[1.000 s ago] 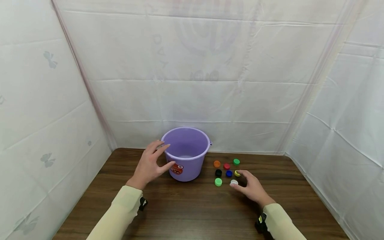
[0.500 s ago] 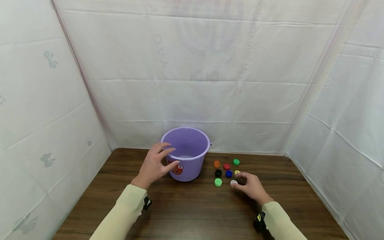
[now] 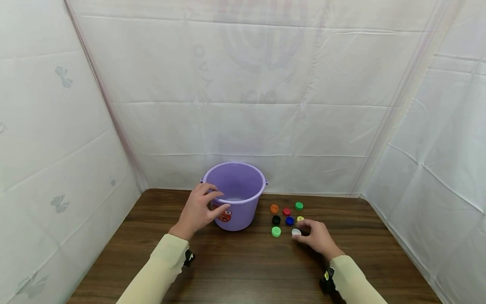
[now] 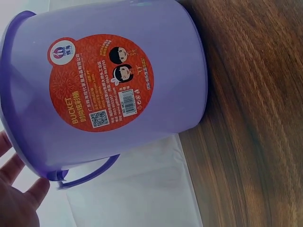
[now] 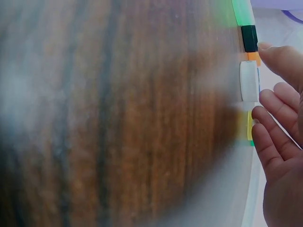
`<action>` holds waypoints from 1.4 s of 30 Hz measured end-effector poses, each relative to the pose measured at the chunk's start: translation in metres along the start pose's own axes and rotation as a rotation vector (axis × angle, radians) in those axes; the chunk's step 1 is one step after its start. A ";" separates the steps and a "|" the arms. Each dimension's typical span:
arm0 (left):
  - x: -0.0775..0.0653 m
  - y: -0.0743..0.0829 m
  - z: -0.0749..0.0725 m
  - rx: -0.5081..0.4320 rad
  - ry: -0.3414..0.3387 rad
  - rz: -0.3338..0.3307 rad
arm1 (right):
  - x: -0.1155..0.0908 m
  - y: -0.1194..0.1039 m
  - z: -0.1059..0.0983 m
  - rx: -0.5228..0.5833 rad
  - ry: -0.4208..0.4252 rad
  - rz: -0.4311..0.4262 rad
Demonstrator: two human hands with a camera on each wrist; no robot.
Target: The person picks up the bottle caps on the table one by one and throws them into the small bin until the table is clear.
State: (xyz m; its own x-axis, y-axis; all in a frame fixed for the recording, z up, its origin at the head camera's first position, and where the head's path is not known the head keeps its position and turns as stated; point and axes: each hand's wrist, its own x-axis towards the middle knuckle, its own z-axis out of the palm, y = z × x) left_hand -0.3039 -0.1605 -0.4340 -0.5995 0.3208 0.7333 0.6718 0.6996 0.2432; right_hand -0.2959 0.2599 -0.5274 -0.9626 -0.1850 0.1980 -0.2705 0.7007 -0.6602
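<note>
A purple bucket (image 3: 233,215) with a red sticker stands upright at the back of the table. My left hand (image 3: 195,211) is at the bucket's near left rim, thumb and fingers apart and overlapping it in the head view. In the left wrist view, its fingertips (image 4: 39,189) appear close to the rim and handle joint. My right hand (image 3: 318,238) is around a white bottle cap (image 3: 296,232), thumb on the near side and fingers on the far side. The right wrist view shows the thumb and fingers spread, with the white cap (image 5: 248,81) on the table beyond them.
Left of and behind the white cap lie light green (image 3: 276,232), black (image 3: 276,220), blue (image 3: 290,221), yellow (image 3: 300,219), orange (image 3: 274,208), red (image 3: 286,211) and green (image 3: 299,206) caps. White sheeting (image 3: 243,126) walls in the wooden table (image 3: 243,270).
My left hand has moved rightward and slightly down along the bucket's near side. My right hand has shifted a little, its fingers coming off the yellow cap toward the white one.
</note>
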 end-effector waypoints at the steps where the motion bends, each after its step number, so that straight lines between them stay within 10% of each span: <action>1: 0.000 0.000 0.000 0.000 0.002 0.002 | 0.000 -0.001 0.000 -0.002 0.001 -0.006; 42: 0.002 0.002 -0.003 0.020 -0.006 -0.006 | 0.003 0.003 0.004 -0.029 -0.005 0.051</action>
State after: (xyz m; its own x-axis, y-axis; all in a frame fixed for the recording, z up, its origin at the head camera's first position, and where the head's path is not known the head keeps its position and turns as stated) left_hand -0.3020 -0.1603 -0.4296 -0.6059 0.3206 0.7281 0.6595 0.7142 0.2344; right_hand -0.2998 0.2586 -0.5315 -0.9752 -0.1521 0.1606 -0.2205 0.7291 -0.6479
